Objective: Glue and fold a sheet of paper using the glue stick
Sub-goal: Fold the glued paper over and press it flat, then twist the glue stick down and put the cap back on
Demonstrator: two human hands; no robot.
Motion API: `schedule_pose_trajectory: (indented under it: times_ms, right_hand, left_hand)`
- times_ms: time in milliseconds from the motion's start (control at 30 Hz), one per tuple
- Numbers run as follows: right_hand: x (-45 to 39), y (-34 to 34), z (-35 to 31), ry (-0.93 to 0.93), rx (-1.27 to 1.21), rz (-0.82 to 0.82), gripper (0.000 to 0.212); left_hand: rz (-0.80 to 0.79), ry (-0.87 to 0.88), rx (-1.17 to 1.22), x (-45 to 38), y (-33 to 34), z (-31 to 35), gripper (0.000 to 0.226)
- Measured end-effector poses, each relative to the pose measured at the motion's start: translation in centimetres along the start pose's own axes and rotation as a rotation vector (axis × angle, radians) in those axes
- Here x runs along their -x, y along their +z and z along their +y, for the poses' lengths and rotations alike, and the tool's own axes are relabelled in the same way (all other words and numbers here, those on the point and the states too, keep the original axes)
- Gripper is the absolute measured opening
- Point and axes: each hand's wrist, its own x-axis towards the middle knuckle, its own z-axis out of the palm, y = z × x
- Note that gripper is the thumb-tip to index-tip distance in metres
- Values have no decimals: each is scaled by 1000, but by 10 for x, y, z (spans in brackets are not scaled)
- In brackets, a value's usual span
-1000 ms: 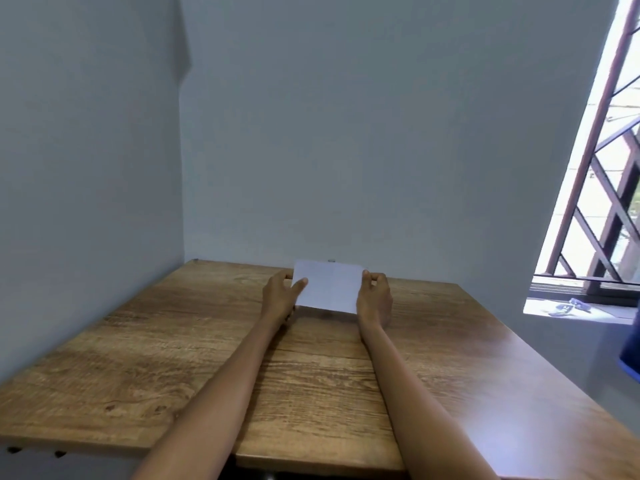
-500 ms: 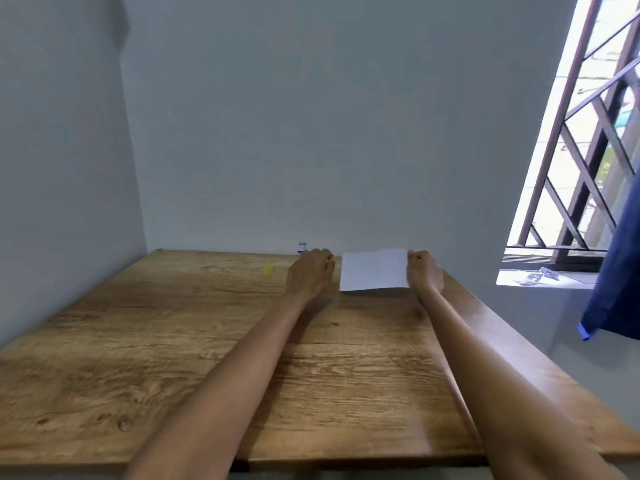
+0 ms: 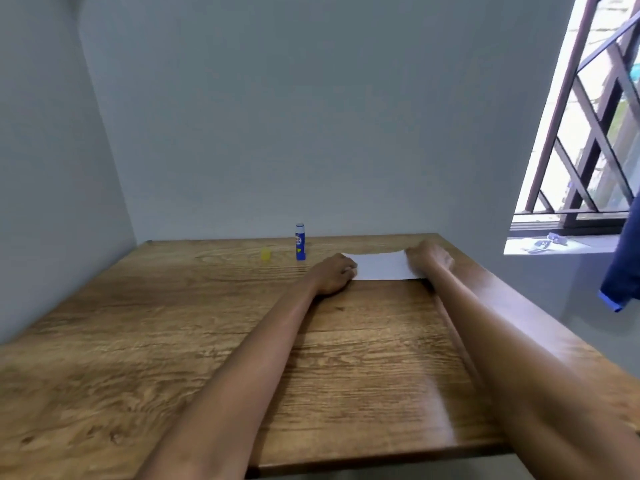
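Note:
A white sheet of paper (image 3: pixel 379 266) lies flat near the far right of the wooden table (image 3: pixel 173 323). My left hand (image 3: pixel 333 274) rests with curled fingers on the sheet's left edge. My right hand (image 3: pixel 429 255) presses its right edge. A blue glue stick (image 3: pixel 300 242) stands upright and uncapped at the back of the table, left of the paper. Its yellow cap (image 3: pixel 265 255) sits on the table a little further left.
Grey walls close the table in at the back and on the left. A barred window (image 3: pixel 588 133) with small items on its sill (image 3: pixel 540 243) is at the right. A blue cloth (image 3: pixel 623 268) hangs beside it.
The view swung left, bringing the glue stick and cap into sight. The paper with both hands on it slid right across the table. The left hand's fingers curled at the sheet's edge.

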Motion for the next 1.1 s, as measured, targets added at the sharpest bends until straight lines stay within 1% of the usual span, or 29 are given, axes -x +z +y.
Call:
schedule_pose_trajectory:
  times_ms: [100, 167, 233, 267, 300, 400, 467, 533, 600, 667, 733, 833, 933, 1033, 1100]
  right_hand:
    - [4, -9, 0, 17, -65, 3, 29]
    - [8, -12, -5, -27, -128, 37, 26]
    - [16, -10, -17, -171, -202, 43, 19]
    - [21, -7, -26, -254, -260, 11, 14]
    - [27, -3, -38, -334, -320, -43, 15]
    - [44, 19, -78, -508, -410, -199, 52]
    - [52, 39, -104, -555, -409, -282, 71]
    - [55, 56, -125, -540, -416, -349, 82]
    - [55, 71, -136, -509, -396, -339, 84]
    - [55, 83, -142, -487, -392, -287, 79]
    - [55, 90, -143, -483, -417, -242, 67]
    - [55, 91, -143, -525, -439, -177, 40]
    - [59, 89, -140, -539, -455, -128, 25]
    - [71, 86, -139, -531, -577, -94, 18]
    - [84, 84, -144, -537, -688, -95, 16]
  left_hand:
    - [56, 17, 62, 10, -6, -10, 37]
    - [135, 37, 97, 20, -11, -17, 33]
    - [232, 61, 125, 30, -17, -25, 28]
    - [290, 72, 142, 36, -21, -30, 26]
    - [360, 75, 170, 41, -24, -36, 24]
    - [587, 12, 297, 54, -35, -57, 19]
    - [674, -66, 353, 57, -39, -72, 19]
    - [703, -137, 390, 55, -41, -80, 23]
    - [702, -178, 412, 51, -41, -83, 28]
    - [711, -180, 422, 46, -42, -84, 29]
    - [724, -164, 411, 43, -39, -83, 29]
    - [702, -149, 277, 43, -34, -81, 32]
    - [687, -130, 153, 46, -31, -79, 31]
    - [709, -129, 194, 50, -33, -80, 24]
    - [724, -139, 358, 52, -36, -80, 32]
